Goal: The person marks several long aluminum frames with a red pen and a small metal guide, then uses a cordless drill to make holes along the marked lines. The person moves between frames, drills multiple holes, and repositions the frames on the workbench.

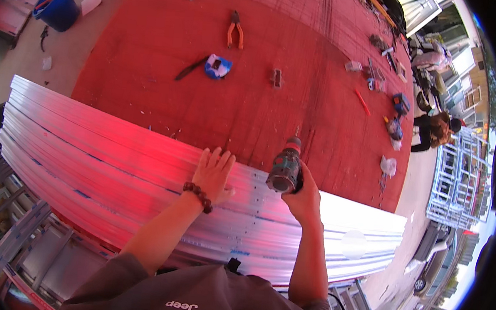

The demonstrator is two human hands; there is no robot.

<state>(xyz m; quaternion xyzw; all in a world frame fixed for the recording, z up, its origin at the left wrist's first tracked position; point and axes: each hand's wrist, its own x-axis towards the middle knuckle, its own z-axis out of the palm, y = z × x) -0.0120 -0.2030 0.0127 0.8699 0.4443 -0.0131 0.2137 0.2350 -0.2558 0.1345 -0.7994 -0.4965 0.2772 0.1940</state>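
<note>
Several long metal profiles (pixel 111 152) lie side by side along the near edge of a red-covered work table (pixel 252 106). My left hand (pixel 212 176) rests on the far profiles with its fingers spread, a beaded bracelet (pixel 198 197) on its wrist. A cordless drill (pixel 286 169) is gripped in my right hand (pixel 304 195), above the far edge of the profiles. The drill's bit points away from me over the red surface. Small dark holes (pixel 249 219) run in a line across the profiles between my hands.
Orange-handled pliers (pixel 235 32), a blue-and-white tape measure (pixel 218 67) and a small metal piece (pixel 277 78) lie beyond the profiles. A red marker (pixel 362 102) and a battery pack (pixel 400 104) sit at right. A blue bucket (pixel 59 10) stands far left; another person (pixel 438 129) is at right.
</note>
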